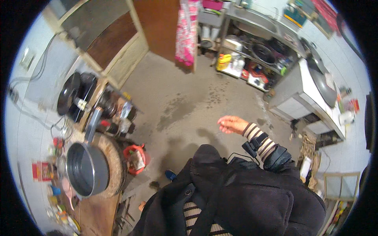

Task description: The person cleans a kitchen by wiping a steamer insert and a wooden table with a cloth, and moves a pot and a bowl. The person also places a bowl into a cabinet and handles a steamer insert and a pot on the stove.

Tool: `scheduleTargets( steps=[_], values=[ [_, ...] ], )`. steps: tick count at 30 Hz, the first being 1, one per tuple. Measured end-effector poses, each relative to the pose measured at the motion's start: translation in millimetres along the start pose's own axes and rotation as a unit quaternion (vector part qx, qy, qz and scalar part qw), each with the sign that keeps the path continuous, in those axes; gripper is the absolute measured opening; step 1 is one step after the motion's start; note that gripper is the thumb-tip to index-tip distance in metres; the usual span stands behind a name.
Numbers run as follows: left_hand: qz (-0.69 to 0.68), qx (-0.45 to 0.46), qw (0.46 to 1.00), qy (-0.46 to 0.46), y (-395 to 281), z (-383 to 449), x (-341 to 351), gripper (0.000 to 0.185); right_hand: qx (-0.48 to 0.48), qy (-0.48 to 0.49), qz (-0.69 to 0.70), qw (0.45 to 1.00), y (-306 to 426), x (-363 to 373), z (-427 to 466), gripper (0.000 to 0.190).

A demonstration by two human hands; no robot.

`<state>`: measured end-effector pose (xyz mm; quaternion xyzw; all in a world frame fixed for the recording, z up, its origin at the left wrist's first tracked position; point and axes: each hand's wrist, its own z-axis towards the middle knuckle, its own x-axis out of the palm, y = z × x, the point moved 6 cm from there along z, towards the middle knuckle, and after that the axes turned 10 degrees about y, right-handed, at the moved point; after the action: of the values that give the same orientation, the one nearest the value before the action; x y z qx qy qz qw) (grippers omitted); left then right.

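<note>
My right hand [232,124] hangs over the concrete floor in front of me, its fingers loosely curled and nothing in them. A striped sleeve [256,136] with a black strapped device [254,145] covers that forearm. Only a bit of my left hand [142,205] shows at the edge of my black coat [236,194]; the coat hides the rest. To the left of me, a grey saucepan [87,169] with its handle pointing away stands on a thick round wooden chopping block [114,177]. Inside, the pan shows only its dark grey bottom and wall.
Below the block stands a red bin [135,159] with litter. Jars and packets line the wooden table [96,214]. A sink unit [257,22] with loaded shelves is at the back. On the right, a wok [322,84] sits on a white tiled stove [307,76]. Damp patches [180,110] mark the floor.
</note>
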<state>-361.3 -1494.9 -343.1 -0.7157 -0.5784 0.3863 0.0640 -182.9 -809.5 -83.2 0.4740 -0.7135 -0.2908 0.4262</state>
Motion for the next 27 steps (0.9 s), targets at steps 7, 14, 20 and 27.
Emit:
scheduleTargets(
  steps=[7,14,20,27],
  values=[
    [0.103,0.090,0.980,0.142,-121,5,148,0.012,0.200,0.090,-0.042,0.975,-106,-17,-95,0.049],
    [0.176,0.176,0.926,0.284,-214,19,345,0.015,0.101,-0.038,0.100,0.989,-161,-44,-133,0.057],
    [0.231,0.134,0.917,0.297,-253,-34,501,0.011,0.086,-0.192,0.182,0.961,-185,-110,-129,0.049],
    [0.295,0.209,0.866,0.345,-320,-176,616,0.014,0.013,-0.214,0.368,0.905,-156,-214,-132,0.024]
  ],
)
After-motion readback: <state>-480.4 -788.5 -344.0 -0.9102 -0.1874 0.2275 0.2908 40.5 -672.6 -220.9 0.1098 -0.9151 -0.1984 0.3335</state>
